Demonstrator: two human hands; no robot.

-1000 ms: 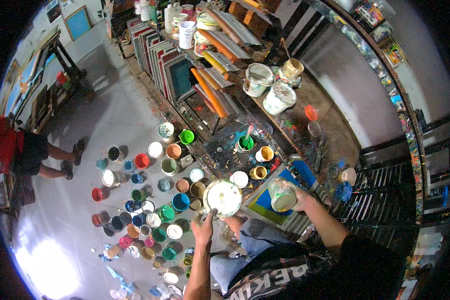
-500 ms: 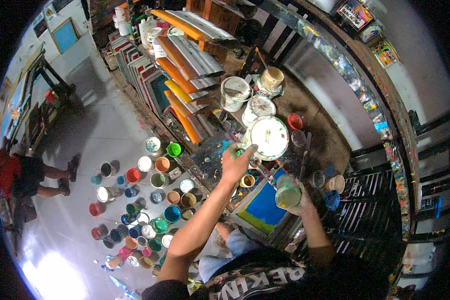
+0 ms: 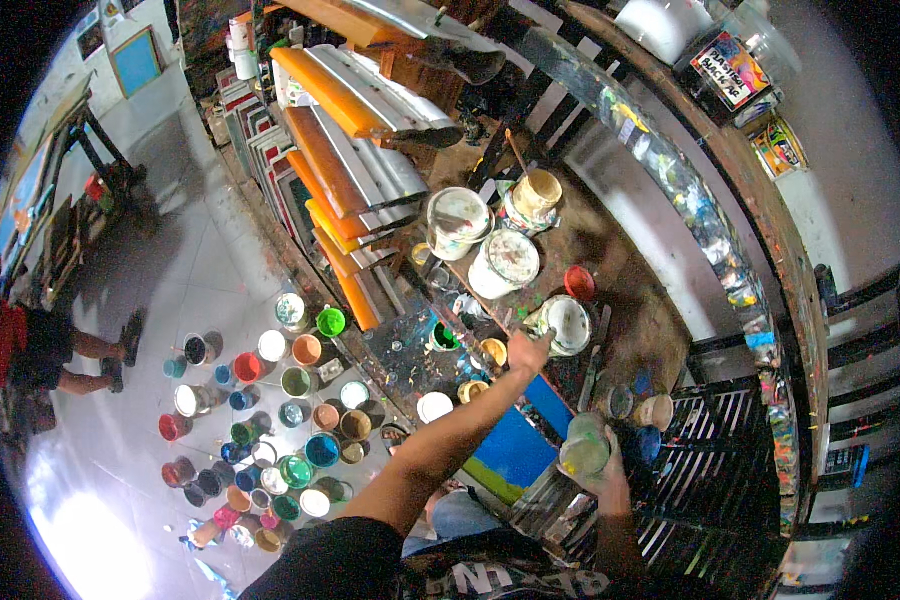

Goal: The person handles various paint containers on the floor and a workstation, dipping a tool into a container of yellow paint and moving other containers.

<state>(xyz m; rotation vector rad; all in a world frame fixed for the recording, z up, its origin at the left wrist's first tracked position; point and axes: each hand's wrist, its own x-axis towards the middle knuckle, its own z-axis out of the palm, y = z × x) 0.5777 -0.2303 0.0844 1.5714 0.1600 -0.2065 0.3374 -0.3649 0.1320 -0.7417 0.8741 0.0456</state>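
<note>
I see my left hand stretched out, fingers clenched on the rim of a round white lid over the paint-smeared wooden desk. My right hand grasps a clear plastic jar of pale green paint near my body. Round tubs stand just beyond the lid.

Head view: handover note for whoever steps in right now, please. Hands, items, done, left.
Left hand: arm stretched out over the paint-spattered bench, gripping the white-lidded tub at its near edge.
Right hand: holds a clear cup of pale yellow-green paint by the blue panel.
Done: tub is among the other white tubs on the bench.
Left: left hand not yet off the tub; cup not yet set down.
</note>
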